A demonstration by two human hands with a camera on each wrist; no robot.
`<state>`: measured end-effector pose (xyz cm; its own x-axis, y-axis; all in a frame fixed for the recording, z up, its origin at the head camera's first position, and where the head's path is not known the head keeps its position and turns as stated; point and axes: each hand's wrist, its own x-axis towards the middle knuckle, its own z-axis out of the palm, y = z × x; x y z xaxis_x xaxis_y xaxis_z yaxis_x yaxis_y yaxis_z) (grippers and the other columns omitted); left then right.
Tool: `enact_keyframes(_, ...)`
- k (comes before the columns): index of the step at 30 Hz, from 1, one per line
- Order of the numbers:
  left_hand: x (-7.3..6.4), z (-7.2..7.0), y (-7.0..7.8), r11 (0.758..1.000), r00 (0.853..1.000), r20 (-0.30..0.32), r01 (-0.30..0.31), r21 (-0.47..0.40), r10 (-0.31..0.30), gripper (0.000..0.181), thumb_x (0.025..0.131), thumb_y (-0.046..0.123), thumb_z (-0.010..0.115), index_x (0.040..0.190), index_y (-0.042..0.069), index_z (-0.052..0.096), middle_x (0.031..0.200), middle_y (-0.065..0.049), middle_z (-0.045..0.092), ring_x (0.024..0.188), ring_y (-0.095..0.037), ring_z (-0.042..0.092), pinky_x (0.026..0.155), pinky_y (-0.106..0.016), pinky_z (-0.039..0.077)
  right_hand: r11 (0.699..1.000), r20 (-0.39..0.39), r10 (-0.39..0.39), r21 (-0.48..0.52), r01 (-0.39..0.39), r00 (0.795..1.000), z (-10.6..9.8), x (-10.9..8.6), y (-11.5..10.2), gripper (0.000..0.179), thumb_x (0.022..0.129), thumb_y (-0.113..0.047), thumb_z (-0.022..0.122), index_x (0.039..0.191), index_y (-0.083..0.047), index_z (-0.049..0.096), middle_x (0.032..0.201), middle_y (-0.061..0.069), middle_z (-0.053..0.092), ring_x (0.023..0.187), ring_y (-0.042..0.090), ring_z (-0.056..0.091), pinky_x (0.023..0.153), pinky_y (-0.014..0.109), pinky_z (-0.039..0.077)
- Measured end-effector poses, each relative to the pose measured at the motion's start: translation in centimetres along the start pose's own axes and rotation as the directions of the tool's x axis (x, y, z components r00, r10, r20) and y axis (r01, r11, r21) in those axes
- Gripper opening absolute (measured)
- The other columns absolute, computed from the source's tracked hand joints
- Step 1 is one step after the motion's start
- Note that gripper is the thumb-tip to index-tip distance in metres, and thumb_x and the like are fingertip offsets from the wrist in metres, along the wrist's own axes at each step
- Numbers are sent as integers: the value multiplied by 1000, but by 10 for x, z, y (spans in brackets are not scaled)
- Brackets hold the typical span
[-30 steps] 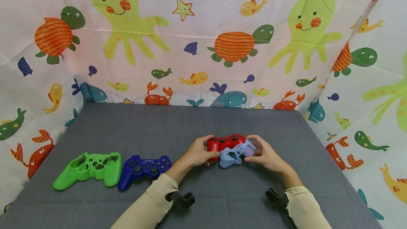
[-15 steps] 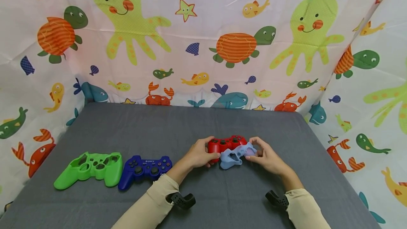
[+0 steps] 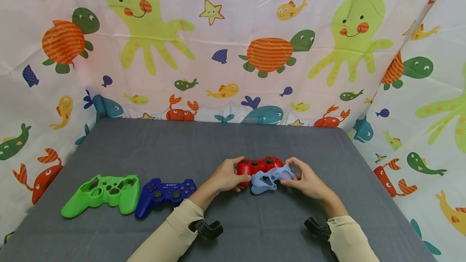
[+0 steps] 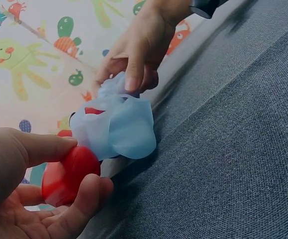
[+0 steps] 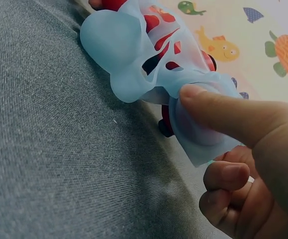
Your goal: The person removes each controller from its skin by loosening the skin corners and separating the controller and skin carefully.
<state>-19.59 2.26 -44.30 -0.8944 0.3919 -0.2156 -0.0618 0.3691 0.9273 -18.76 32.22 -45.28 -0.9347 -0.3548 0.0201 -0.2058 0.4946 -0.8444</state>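
My left hand (image 3: 225,175) grips one handle of a red game controller (image 3: 248,167), thumb and fingers curled around it. A thin light-blue silicone controller cover (image 3: 263,184) hangs, partly folded, over the near and right side of the controller. At its right end, my right hand (image 3: 307,178) pinches the cover. In the right wrist view the thumb (image 5: 218,112) presses on the stretched cover (image 5: 101,42), and red shows through its button holes. Seen from the left wrist, the bare red handle (image 4: 66,177) sticks out between my fingers. The controller's right handle is hidden.
To the left on the grey cloth-covered table (image 3: 164,140) lie a green controller cover (image 3: 127,203) and a dark-blue controller (image 3: 143,207), side by side. A curtain (image 3: 233,23) printed with sea animals rises behind the table and along its sides.
My right fingers have shifted slightly at the cover's right end. My left hand, the red controller and the things on the left have hardly moved.
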Motion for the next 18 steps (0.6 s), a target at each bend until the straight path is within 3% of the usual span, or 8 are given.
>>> enact_keyframes(6,0,0,0,1000,1000,4,6,-20,-6,74,91,16,75,156,11,39,85,-13,68,51,-15,60,56,-32,57,1000,-1,-11,7,11,1000,0,0,0,38,85,-10,81,111,-3,54,94,7,51,47,3,34,46,23,37)
enact_keyframes(18,1,1,0,999,1000,-3,10,-35,-10,74,90,16,76,155,11,41,87,-13,69,51,-16,61,57,-32,58,999,-19,-25,-21,25,999,-2,0,2,32,82,-8,83,102,-2,58,92,9,57,44,3,32,43,23,36)
